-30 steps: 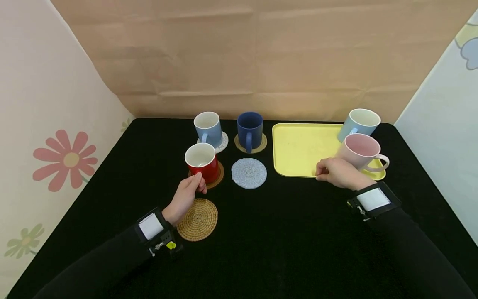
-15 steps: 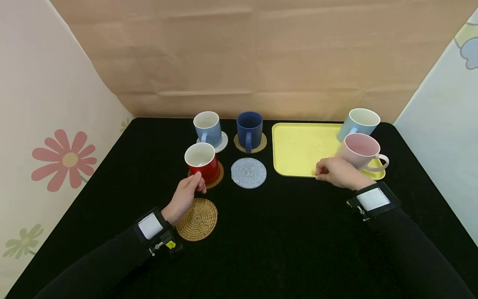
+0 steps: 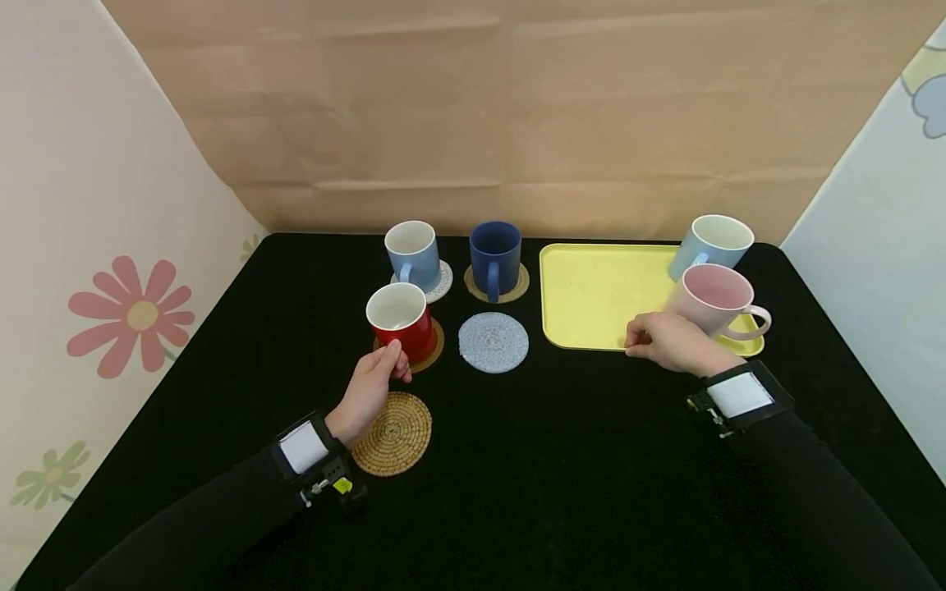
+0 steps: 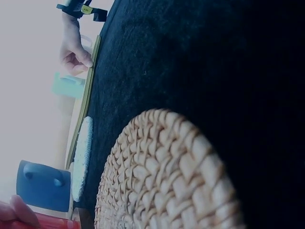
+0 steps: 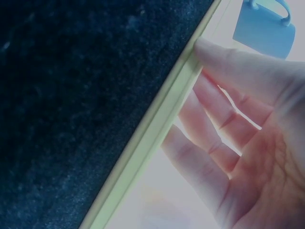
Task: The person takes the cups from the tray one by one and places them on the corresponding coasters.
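Note:
My left hand (image 3: 365, 394) pinches the near side of a red mug (image 3: 411, 336) with a white inside; its handle is hidden by the fingers. The mug stands upright on a brown coaster (image 3: 438, 351). At the right, my right hand (image 3: 676, 341) holds the front rim of a yellow tray (image 3: 584, 295). The right wrist view has the thumb (image 5: 228, 59) on the rim and the fingers curled on the inner side. Right behind that hand, a pink mug (image 3: 698, 305) stands on the tray, with a light blue mug (image 3: 702, 253) behind it.
Nearer than the red mug lies a woven straw coaster (image 3: 395, 435). A pale blue round coaster (image 3: 493, 342) is between mug and tray. At the back, another light blue mug (image 3: 417, 261) and a dark blue mug (image 3: 498, 246) stand on coasters. Patterned panels flank the black table (image 3: 554, 460).

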{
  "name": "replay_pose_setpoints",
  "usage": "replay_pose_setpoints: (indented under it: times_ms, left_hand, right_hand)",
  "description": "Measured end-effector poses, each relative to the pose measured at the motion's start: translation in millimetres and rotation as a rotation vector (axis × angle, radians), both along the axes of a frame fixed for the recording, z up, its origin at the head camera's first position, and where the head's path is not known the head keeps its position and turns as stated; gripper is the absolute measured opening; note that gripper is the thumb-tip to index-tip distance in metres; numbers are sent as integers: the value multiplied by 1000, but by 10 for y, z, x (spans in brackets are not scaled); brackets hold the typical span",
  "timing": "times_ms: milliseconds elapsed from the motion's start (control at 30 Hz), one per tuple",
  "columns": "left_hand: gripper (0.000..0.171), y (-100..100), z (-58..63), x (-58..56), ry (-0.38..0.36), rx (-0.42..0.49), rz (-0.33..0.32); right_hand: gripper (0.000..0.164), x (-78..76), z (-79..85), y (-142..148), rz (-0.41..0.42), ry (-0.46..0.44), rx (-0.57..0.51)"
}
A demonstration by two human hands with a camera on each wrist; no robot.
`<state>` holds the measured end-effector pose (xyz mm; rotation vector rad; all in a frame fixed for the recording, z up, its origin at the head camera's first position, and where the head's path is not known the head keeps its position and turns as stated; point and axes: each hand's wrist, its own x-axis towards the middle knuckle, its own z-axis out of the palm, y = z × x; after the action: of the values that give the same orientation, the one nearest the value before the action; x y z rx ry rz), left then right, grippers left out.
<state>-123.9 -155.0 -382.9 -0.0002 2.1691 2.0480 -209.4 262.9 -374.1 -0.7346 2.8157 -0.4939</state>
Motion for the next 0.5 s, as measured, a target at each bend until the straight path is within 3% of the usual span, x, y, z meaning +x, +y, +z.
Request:
replay_pose_setpoints:
  times_ms: [500]
  left_hand:
    - [35,-50,-5,-14,-15,7,-40]
  right_hand:
    - [13,1,2,0,8,20,2]
